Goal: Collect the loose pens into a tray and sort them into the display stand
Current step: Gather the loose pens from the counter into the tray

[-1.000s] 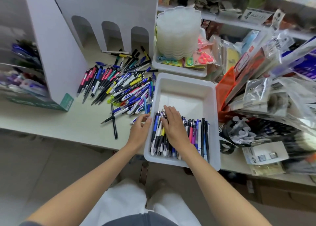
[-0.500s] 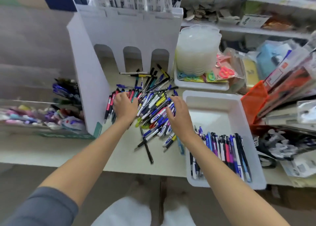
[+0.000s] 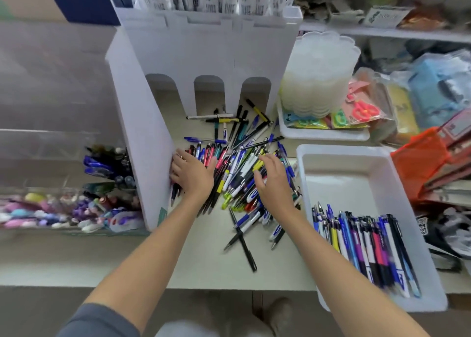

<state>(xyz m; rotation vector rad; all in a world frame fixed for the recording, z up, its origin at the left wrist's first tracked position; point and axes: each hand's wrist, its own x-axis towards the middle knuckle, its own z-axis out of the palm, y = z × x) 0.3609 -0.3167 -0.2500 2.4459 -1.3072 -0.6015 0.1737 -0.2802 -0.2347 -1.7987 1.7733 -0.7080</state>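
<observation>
Two hands bracket the pile of pens (image 3: 239,167) on the counter (image 3: 204,268). Our left hand (image 3: 192,175) lies flat on its left edge, grip apart; our right hand (image 3: 274,183) arches over its right side, and we cannot tell whether that grip is closed on any. Pens mostly run away from us; the tray (image 3: 344,189) sits just right, nearest the right hand.

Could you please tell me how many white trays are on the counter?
2. The near tray sits right of the loose pens and holds collected pens; the far tray lies behind it, under the stack of translucent containers. The clutter at right may hide others.
</observation>
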